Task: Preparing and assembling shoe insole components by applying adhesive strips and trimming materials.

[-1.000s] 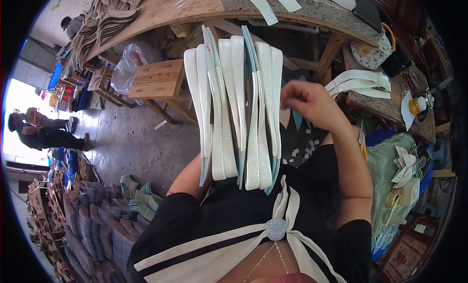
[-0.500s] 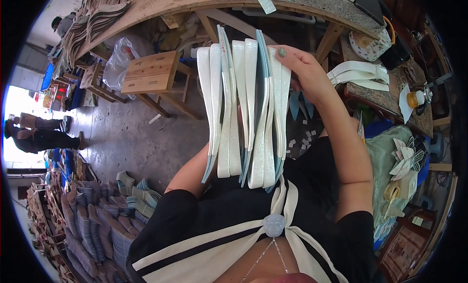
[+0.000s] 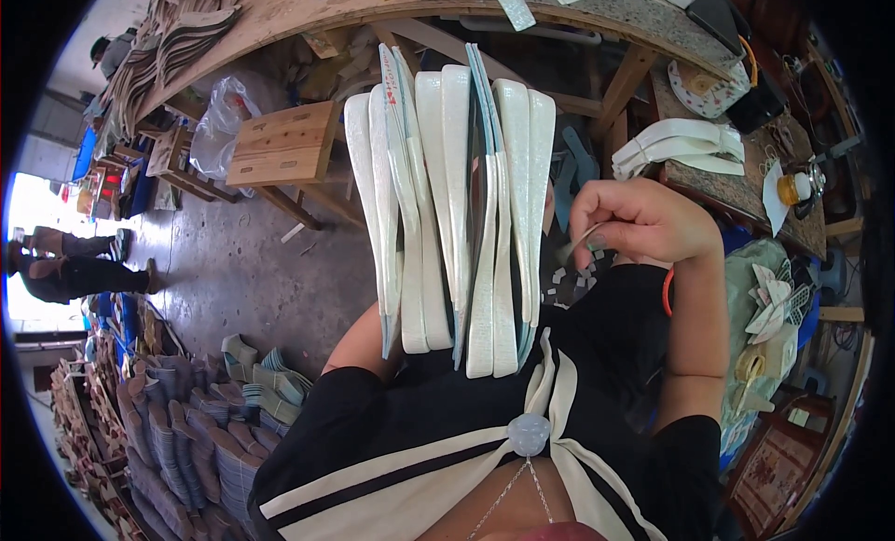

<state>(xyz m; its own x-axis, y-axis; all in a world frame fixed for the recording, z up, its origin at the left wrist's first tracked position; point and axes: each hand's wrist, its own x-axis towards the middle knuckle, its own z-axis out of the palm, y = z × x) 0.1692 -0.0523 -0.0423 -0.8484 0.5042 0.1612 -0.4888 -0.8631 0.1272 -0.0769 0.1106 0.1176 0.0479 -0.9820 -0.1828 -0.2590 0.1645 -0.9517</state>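
My right hand (image 3: 653, 219) pinches a thin pale piece (image 3: 567, 250), centre right. My left, behind white strips (image 3: 455, 149): hidden, cannot tell. Clear bag (image 3: 216, 131), upper left: contents indistinct.

We can see one bit that looks like writing. The red marks (image 3: 392, 91) sit on a tall pale strip (image 3: 396, 121) in the bundle of white loops (image 3: 455, 196), close to the strip's top end. They run up and down along the strip, one above the other. We see that strip almost from its thin side, and the marks are small and squeezed, so we cannot read what they say. We cannot read words or numbers on any other thing here.
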